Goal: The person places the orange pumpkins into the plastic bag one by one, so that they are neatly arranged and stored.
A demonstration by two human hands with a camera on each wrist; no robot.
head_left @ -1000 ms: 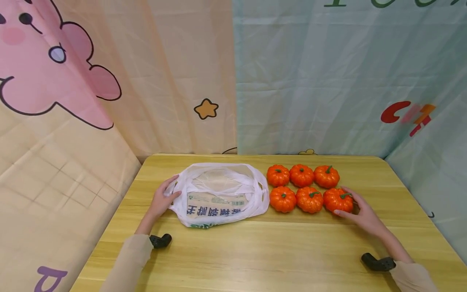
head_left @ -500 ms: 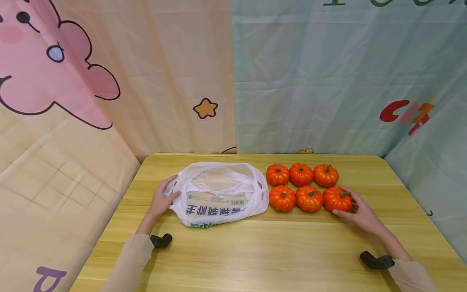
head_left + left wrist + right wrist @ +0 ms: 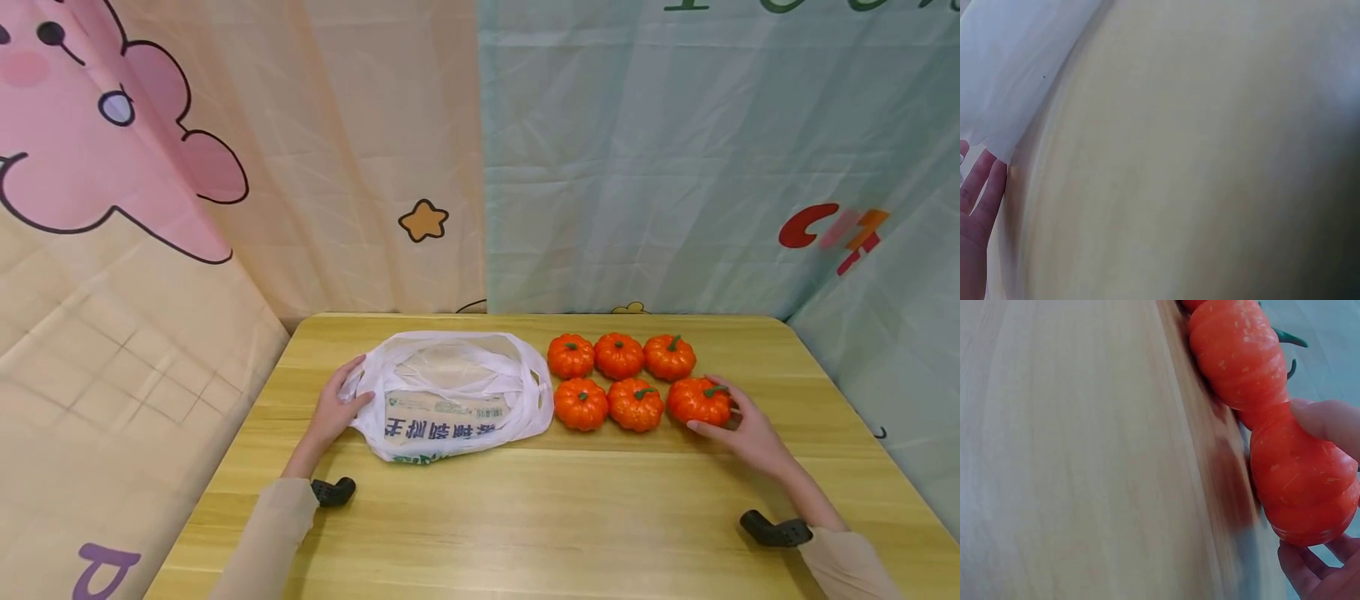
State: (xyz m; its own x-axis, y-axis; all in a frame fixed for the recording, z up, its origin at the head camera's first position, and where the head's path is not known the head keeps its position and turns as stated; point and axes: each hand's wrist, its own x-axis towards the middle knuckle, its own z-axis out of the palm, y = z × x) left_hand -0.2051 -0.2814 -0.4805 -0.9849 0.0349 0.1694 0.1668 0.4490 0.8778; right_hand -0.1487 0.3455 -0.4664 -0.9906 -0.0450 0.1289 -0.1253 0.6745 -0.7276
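Several small orange pumpkins with green stems stand in two rows on the table. My right hand [image 3: 753, 433] grips the front right pumpkin [image 3: 699, 402], thumb on its near side and fingers round the far side. In the right wrist view that pumpkin [image 3: 1300, 478] is between thumb and fingers, with a shadow on the wood beside it. To the left lies a white plastic bag [image 3: 528, 417] with a printed panel. At its left side my left hand [image 3: 333, 410] touches the bag's edge with spread fingers; the left wrist view shows fingertips under the white plastic [image 3: 1022, 62].
The wooden table [image 3: 480, 517] reaches back to hanging printed cloths [image 3: 675, 167]. Next to the bag's right edge stands the leftmost front pumpkin [image 3: 581, 404]. Black devices are strapped at both wrists, the right one [image 3: 776, 530] low over the table.
The front right pumpkin has shifted slightly up and to the right in my right hand, leaving a small gap to its neighbour. My left hand stays at the bag.
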